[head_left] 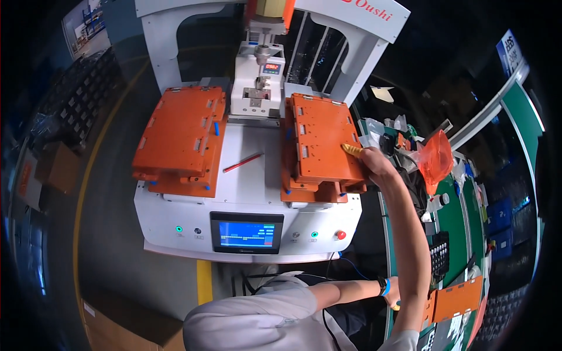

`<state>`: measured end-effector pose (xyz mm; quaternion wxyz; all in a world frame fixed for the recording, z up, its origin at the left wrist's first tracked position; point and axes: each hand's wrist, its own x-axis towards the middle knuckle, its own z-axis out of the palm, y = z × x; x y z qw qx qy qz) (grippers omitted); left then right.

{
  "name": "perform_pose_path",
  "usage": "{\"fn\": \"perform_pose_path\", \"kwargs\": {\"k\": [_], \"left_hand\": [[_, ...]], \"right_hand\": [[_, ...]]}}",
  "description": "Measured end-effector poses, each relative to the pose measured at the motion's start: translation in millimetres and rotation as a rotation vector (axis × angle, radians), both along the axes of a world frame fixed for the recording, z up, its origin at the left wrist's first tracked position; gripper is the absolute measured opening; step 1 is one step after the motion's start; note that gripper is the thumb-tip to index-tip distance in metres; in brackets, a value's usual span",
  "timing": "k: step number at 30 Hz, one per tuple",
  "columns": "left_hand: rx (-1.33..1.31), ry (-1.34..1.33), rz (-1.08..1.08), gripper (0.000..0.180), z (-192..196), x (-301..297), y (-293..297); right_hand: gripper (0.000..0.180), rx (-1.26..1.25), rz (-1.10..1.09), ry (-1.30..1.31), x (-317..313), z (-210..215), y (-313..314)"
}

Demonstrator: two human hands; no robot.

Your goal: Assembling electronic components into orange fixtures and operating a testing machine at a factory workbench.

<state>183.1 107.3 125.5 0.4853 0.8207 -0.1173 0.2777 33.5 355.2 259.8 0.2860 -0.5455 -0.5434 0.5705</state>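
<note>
My right hand (376,163) reaches over the right edge of an orange plate fixture (322,126). Its yellow-covered fingers are stretched out on the top surface; the thumb is hidden. A second orange plate fixture (180,126) sits on the left side of the white machine (175,219). My left hand (393,292) is low at the right, beside the green bench, with a blue and dark band at the wrist. My right forearm partly covers it. A bit of yellow shows at its fingertips, but what the fingers do is hidden.
Between the fixtures lies a red pen-like stick (242,163). Behind it stands a screwdriving-type head (262,55). A screen (246,233) and a red button (341,235) are on the machine's front. The green bench (449,219) carries bags, a black tray (439,257) and an orange plate (459,299).
</note>
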Motion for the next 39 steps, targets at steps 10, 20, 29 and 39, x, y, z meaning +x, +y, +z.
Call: {"fn": "perform_pose_path", "kwargs": {"k": [10, 20, 29, 39], "left_hand": [[0.56, -0.035, 0.313, 0.059, -28.2, 26.6, -17.0], [0.604, -0.252, 0.574, 0.059, -36.3, 44.4, 0.6], [0.687, 0.084, 0.235, 0.052, 53.6, 15.0, -36.0], [-0.109, 0.206, -0.701, 0.05, -16.3, 30.0, -181.7]], "right_hand": [[0.031, 0.131, -0.173, 0.072, -3.1, 49.0, -32.8], [0.04, 0.761, -0.506, 0.474, 17.5, 35.6, -189.9], [0.06, 0.889, -0.841, 0.604, 83.9, 32.3, -315.3], [0.059, 1.031, -1.482, 0.422, 149.0, -31.8, -452.4]]}}
